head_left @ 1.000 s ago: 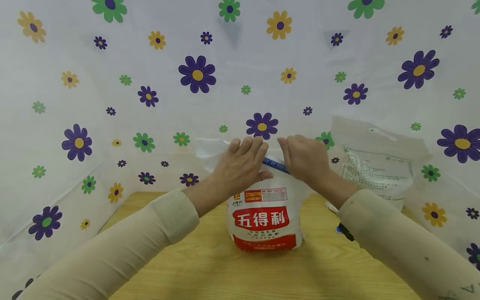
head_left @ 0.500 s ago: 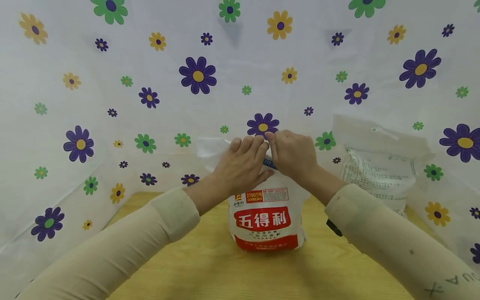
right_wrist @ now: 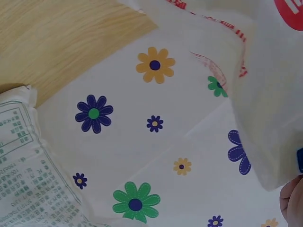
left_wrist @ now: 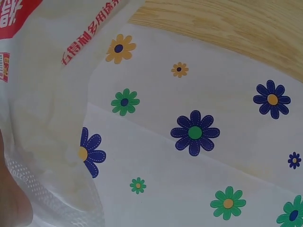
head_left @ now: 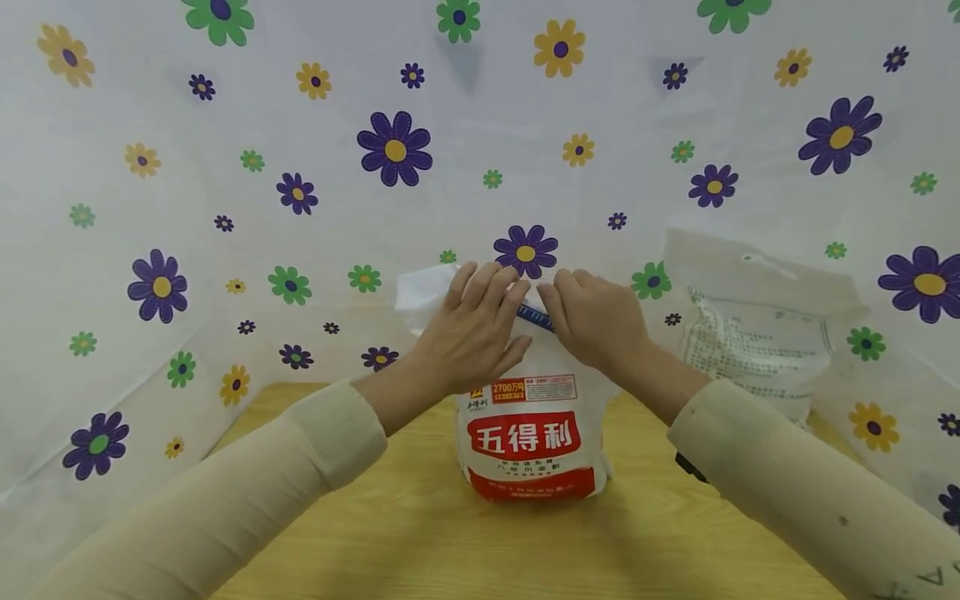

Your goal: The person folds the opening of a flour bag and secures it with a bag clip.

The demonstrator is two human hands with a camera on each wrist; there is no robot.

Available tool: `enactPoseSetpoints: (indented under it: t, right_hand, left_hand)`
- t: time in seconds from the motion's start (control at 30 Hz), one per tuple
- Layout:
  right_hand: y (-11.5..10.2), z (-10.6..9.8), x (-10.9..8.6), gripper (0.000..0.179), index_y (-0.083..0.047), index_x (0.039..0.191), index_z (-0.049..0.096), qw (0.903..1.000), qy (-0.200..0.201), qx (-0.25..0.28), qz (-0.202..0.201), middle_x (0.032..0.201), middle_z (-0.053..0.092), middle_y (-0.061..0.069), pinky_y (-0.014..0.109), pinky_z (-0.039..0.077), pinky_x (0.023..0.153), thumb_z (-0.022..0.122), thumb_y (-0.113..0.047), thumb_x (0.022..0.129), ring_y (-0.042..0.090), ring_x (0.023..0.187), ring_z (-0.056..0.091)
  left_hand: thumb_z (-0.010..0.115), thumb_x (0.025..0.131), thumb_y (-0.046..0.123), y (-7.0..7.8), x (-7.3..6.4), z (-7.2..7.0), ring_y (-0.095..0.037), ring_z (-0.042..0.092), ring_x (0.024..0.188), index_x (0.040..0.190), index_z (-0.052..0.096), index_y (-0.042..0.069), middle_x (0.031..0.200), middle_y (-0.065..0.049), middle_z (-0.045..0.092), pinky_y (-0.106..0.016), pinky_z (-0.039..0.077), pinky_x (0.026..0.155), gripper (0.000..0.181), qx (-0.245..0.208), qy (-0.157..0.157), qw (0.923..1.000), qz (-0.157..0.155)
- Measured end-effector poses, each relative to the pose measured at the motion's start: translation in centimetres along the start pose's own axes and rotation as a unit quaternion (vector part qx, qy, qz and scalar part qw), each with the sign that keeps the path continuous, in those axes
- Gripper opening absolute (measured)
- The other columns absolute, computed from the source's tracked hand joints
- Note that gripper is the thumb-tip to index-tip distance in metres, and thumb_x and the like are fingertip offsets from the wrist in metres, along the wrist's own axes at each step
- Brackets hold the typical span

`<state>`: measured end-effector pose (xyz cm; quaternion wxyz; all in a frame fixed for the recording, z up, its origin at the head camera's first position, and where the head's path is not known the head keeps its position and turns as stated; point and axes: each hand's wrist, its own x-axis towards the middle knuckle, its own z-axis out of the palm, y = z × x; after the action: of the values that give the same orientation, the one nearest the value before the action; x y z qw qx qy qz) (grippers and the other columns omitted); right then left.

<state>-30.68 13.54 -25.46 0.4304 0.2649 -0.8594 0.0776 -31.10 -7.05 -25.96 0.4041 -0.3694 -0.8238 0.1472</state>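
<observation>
Tabletop: pale wood grain, backed by a flower-print sheet; a green-printed bag stands at right.
Flour bag: upright below both grips, a blue strip at its top between them.
Left grip: holding the bag's top, fingers bent over it (tips hidden), thumb apart.
Right grip: curled on the top edge by the strip.

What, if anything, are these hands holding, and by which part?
A white bag with red printing: the left hand and right hand grip it near its top, at either end of the visible blue strip.
</observation>
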Motion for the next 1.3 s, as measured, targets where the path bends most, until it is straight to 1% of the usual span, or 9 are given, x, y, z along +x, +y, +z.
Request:
enactPoseSetpoints:
  t: [0.1,0.2,0.3,0.5,0.63,0.8,0.97,1.13,1.3]
  right_hand:
    - [0.5,0.4,-0.9,0.031,-0.001,0.092,0.059,0.9999,-0.005,0.008,0.007,0.065,0.056,0.008,0.028,0.042,0.045,0.051,-0.030,0.102,0.018,0.050,0.050]
    - [1.1,0.7,-1.7,0.036,0.001,0.105,0.061,0.9997,-0.005,0.007,0.021,0.071,0.065,0.011,0.029,0.045,0.045,0.052,-0.034,0.101,0.020,0.050,0.055]
    - [1.7,0.7,-2.2,0.039,0.000,0.110,0.060,0.9997,-0.010,0.002,0.023,0.071,0.067,0.011,0.029,0.044,0.044,0.053,-0.037,0.101,0.019,0.048,0.054]
    - [2.6,0.2,-3.2,0.036,-0.001,0.107,0.060,0.9998,-0.013,-0.004,0.016,0.060,0.056,0.006,0.026,0.036,0.043,0.055,-0.036,0.099,0.016,0.046,0.044]
    - [3.2,0.0,-4.0,0.035,0.000,0.105,0.061,0.9997,-0.019,-0.003,0.014,0.061,0.058,0.007,0.026,0.038,0.043,0.056,-0.034,0.098,0.017,0.047,0.047]
    - [3.9,0.1,-5.4,0.033,0.000,0.101,0.061,0.9998,-0.022,0.000,-0.003,0.067,0.062,0.009,0.027,0.042,0.044,0.060,-0.033,0.096,0.017,0.050,0.051]
    - [4.4,0.5,-6.4,0.041,-0.003,0.095,0.060,0.9987,-0.039,-0.004,-0.034,0.066,0.058,0.005,0.024,0.040,0.046,0.059,-0.044,0.096,0.015,0.051,0.050]
    - [4.6,0.5,-6.8,0.045,-0.006,0.095,0.058,0.9960,-0.062,0.004,-0.064,0.070,0.061,0.004,0.021,0.043,0.049,0.055,-0.051,0.099,0.014,0.055,0.056]
    - [4.9,0.5,-6.8,0.048,-0.008,0.090,0.055,0.9931,-0.074,0.004,-0.091,0.067,0.059,0.002,0.019,0.041,0.048,0.052,-0.054,0.099,0.013,0.053,0.054]
  left_hand:
    - [0.040,0.100,0.051,-0.3,-0.7,0.2,-0.035,0.023,0.143,0.150,0.032,0.006,0.153,-0.017,0.033,-0.054,0.013,0.120,0.067,0.000,-0.015,0.9998,-0.009]
    - [0.042,0.100,0.053,-0.7,-1.2,0.2,-0.036,0.019,0.147,0.152,0.029,0.006,0.157,-0.016,0.030,-0.055,0.009,0.120,0.071,-0.007,-0.025,0.9995,-0.016]
    - [0.044,0.100,0.053,-1.2,-1.9,0.0,-0.035,0.016,0.149,0.153,0.027,0.006,0.158,-0.016,0.028,-0.055,0.006,0.120,0.073,-0.021,-0.031,0.9990,-0.026]
    - [0.047,0.098,0.054,-2.4,-3.4,-0.2,-0.037,0.010,0.152,0.157,0.020,0.006,0.164,-0.017,0.017,-0.056,0.003,0.119,0.080,-0.031,-0.011,0.9988,-0.037]
    - [0.045,0.097,0.054,-2.7,-4.4,-0.1,-0.037,0.004,0.153,0.158,0.018,0.005,0.166,-0.017,0.009,-0.057,0.003,0.119,0.083,-0.036,-0.003,0.9985,-0.042]
    - [0.040,0.097,0.057,-2.6,-5.7,0.4,-0.038,0.005,0.153,0.158,0.017,0.004,0.167,-0.017,0.006,-0.059,0.005,0.119,0.084,-0.046,-0.001,0.9978,-0.047]
    - [0.042,0.095,0.062,-2.1,-6.7,0.7,-0.038,0.001,0.154,0.159,0.012,0.004,0.167,-0.018,0.002,-0.061,0.004,0.119,0.092,-0.063,-0.012,0.9968,-0.049]
    - [0.046,0.092,0.064,-1.6,-7.1,1.2,-0.039,0.000,0.154,0.160,0.010,0.005,0.168,-0.017,0.001,-0.061,0.002,0.119,0.096,-0.074,-0.014,0.9957,-0.055]
    - [0.043,0.094,0.062,-1.9,-6.9,1.4,-0.041,0.002,0.153,0.159,0.012,0.005,0.167,-0.018,0.003,-0.061,0.001,0.119,0.092,-0.066,0.001,0.9939,-0.088]
